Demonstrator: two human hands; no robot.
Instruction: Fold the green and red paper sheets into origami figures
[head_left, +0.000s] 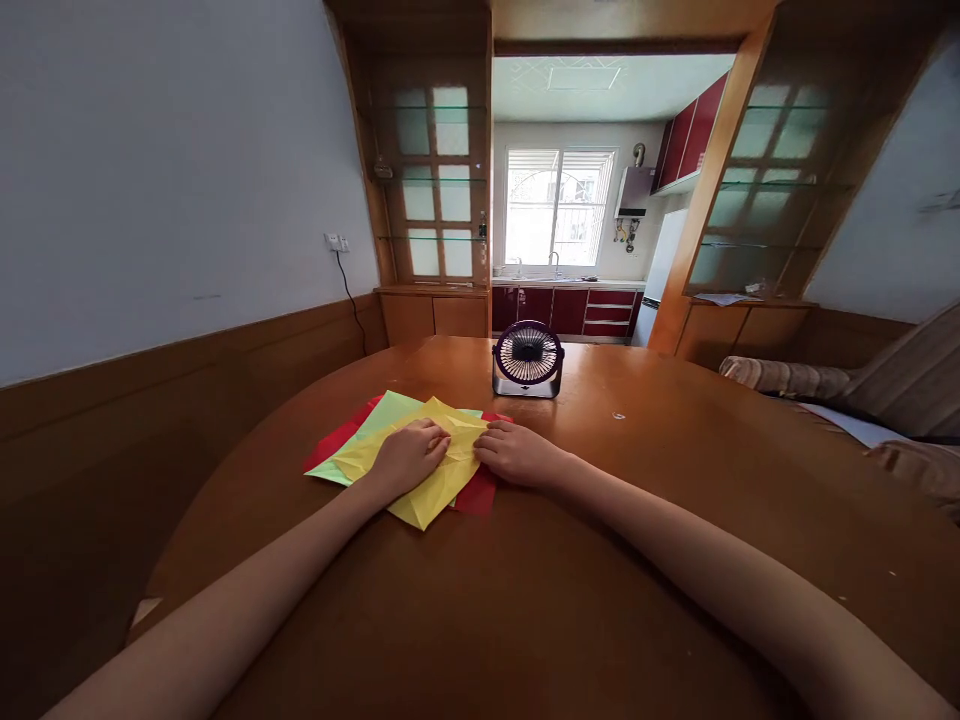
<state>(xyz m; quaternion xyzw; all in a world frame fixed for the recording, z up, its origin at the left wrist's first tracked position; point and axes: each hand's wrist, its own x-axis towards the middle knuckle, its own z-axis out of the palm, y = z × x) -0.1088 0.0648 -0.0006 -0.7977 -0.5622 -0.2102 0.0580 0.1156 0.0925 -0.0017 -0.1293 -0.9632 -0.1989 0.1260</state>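
Observation:
A creased sheet of yellow paper (431, 497) lies turned like a diamond on the table, on top of a light green sheet (388, 412) and red paper (476, 495). My left hand (411, 457) rests on the yellow sheet, its fingers lying over the middle. At the right corner of that sheet is my right hand (517, 453), with its fingers bent and closed on the paper's edge. The fingertips of both hands are only partly visible. Crease lines run across the yellow paper between the two hands.
A small dark desk fan (528, 357) stands on the round wooden table (600, 590) beyond the papers. A small pale scrap (618, 415) lies right of the fan. A striped cushion (784, 376) is at the right, beyond the table's edge.

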